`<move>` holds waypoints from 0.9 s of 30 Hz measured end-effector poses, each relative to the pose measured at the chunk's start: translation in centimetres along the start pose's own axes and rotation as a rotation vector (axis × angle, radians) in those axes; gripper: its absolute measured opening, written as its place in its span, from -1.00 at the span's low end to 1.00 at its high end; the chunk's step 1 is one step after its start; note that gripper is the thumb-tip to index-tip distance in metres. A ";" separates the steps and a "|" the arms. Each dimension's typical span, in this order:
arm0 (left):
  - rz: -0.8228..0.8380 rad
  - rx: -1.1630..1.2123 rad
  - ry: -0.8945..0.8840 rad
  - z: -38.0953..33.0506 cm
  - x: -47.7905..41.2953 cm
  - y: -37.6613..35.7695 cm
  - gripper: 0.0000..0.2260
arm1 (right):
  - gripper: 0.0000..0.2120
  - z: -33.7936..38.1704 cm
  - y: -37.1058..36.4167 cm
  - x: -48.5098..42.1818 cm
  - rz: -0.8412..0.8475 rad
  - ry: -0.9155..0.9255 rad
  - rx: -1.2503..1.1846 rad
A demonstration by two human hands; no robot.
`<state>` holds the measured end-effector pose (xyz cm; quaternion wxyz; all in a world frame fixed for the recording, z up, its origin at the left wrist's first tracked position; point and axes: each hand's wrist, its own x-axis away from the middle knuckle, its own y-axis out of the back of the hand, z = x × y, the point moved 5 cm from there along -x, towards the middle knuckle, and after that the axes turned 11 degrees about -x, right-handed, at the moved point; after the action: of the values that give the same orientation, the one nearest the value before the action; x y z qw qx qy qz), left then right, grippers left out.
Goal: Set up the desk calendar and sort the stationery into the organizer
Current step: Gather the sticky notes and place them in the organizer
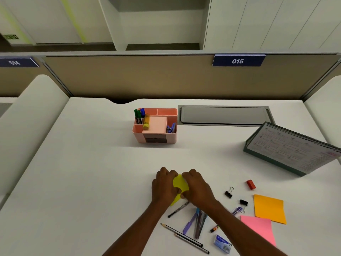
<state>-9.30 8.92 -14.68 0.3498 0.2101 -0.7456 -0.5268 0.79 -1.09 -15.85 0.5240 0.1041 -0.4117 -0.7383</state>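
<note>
Our left hand (163, 183) and right hand (196, 185) both pinched a thin yellow note pad (180, 184) on the smooth white bench (92, 172), near the pink plastic organizer (156, 134); the spiral-bound calendar (293, 148) stood propped at right.

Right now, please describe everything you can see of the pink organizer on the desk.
The pink organizer is a rounded plastic box, standing upright on the white desk, far from both hands. Its top is divided into several compartments around a shallow square tray. The back-left one holds green and blue markers; a yellow glue stick leans beside them. A blue stapler sits in the right compartment. A small dark drawer is in the front.
</note>
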 end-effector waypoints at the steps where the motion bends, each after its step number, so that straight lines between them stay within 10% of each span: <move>1: -0.010 0.029 0.006 0.1 -0.1 0.0 -0.64 | -0.40 -0.1 -0.1 0.0 -0.004 0.002 -0.013; 11: -0.185 0.575 0.117 1.4 -1.6 4.2 -0.91 | -0.92 -1.2 4.7 -2.1 -0.169 -0.089 -0.499; 27: -0.646 0.438 -0.188 0.2 -9.7 22.4 -0.88 | -0.87 10.2 21.3 -11.2 -0.460 0.363 -0.318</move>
<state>-1.74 23.63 3.31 0.0436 0.4542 -0.7645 -0.4553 14.27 11.20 2.82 0.4181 0.2413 -0.1570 -0.8616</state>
